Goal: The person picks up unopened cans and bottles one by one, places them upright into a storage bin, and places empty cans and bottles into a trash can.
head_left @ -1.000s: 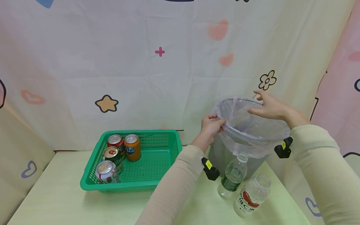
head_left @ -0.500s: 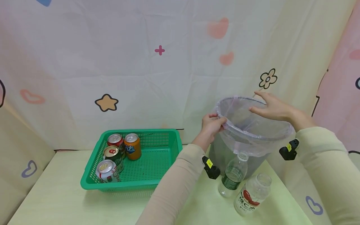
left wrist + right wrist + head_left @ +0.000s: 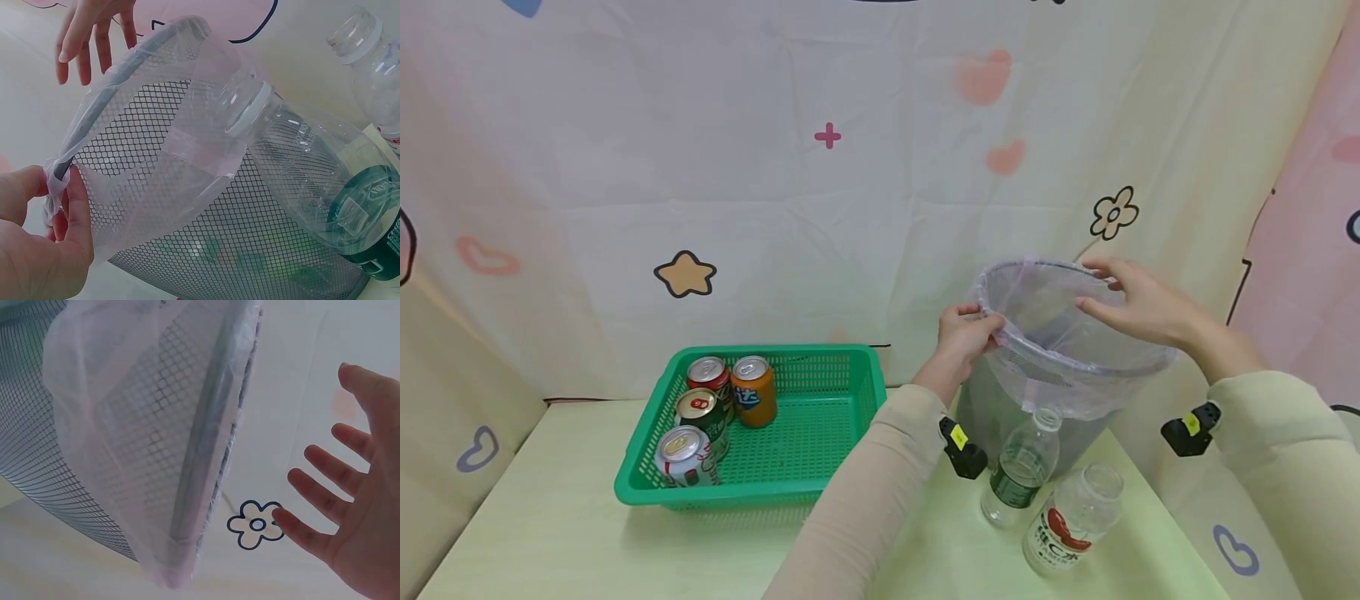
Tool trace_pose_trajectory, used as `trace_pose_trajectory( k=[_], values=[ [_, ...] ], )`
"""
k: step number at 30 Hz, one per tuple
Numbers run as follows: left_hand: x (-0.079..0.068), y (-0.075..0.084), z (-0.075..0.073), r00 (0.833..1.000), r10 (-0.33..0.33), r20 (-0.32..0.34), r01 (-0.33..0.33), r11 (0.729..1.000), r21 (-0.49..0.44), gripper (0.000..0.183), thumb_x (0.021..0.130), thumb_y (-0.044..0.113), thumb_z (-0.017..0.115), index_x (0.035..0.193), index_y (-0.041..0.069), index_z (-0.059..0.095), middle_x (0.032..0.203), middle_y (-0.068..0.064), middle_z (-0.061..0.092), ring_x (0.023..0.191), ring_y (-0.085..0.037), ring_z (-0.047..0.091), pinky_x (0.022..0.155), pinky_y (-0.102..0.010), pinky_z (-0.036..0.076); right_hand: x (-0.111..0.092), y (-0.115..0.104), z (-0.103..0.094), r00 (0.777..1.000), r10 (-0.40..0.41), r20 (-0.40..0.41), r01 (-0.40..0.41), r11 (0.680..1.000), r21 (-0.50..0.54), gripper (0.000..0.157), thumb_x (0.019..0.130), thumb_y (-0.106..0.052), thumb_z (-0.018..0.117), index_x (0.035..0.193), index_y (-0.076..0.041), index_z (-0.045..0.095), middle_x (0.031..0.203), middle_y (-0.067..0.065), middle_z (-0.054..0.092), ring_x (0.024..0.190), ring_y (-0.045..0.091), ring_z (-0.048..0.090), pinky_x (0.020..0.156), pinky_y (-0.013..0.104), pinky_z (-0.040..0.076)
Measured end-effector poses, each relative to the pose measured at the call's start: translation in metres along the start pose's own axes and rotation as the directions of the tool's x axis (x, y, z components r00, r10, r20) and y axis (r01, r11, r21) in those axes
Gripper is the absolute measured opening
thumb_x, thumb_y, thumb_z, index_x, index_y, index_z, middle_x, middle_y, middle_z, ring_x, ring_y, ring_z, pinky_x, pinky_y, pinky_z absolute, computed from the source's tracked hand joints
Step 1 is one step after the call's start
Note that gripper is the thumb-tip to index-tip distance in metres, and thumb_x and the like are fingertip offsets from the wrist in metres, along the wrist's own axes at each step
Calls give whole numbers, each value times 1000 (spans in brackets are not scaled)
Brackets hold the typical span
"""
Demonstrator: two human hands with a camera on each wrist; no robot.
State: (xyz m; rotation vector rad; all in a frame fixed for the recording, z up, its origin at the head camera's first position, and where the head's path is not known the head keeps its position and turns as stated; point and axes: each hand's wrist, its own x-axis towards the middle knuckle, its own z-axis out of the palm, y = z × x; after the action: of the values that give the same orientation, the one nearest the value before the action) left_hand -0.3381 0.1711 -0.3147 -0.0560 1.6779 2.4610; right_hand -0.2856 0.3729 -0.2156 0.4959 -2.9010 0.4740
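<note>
A mesh trash bin [image 3: 1000, 417] stands at the back right, lined with a thin translucent plastic bag [image 3: 206, 150] folded over its rim. At the rim's left side my left hand [image 3: 964, 337] pinches the bag and the rim between thumb and fingers. My right hand [image 3: 1138, 304] hovers over the bin's right side, its fingers spread and slightly bent. In the right wrist view that hand [image 3: 369, 494] is apart from the rim and holds nothing. In front of the bin stand a clear bottle with a green label [image 3: 1018, 475] and a wider clear bottle with a red picture [image 3: 1067, 525].
A green plastic basket [image 3: 820, 492] sits left on the pale table [image 3: 550, 517]. Several drink cans stand in its left part, among them an orange can [image 3: 752, 396] and a white can [image 3: 687, 458]. A patterned curtain [image 3: 760, 167] hangs close behind.
My right hand has shifted slightly right and toward me over the bin, its fingers a little more bent. The left hand has kept its pinch on the bag at the rim.
</note>
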Motion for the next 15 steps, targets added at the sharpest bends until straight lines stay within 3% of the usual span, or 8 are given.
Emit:
trace_pose_trajectory(
  k=[9, 15],
  values=[
    [2, 0, -3, 1000, 4, 14, -4, 1000, -5, 30, 79, 2, 67, 103, 7, 50, 87, -6, 59, 64, -13, 57, 62, -26, 53, -11, -5, 6, 988, -56, -140, 51, 998, -41, 40, 89, -24, 58, 123, -3, 52, 116, 18, 57, 97, 33, 58, 81, 51, 45],
    [2, 0, -6, 1000, 4, 3, -4, 1000, -6, 31, 79, 1, 67, 104, 6, 50, 86, -6, 59, 63, -14, 57, 62, -25, 53, -17, -8, 14, 966, -97, -239, 81, 994, -74, 29, 86, -17, 61, 114, -8, 60, 100, 7, 65, 82, 19, 60, 69, 33, 48]
  ],
)
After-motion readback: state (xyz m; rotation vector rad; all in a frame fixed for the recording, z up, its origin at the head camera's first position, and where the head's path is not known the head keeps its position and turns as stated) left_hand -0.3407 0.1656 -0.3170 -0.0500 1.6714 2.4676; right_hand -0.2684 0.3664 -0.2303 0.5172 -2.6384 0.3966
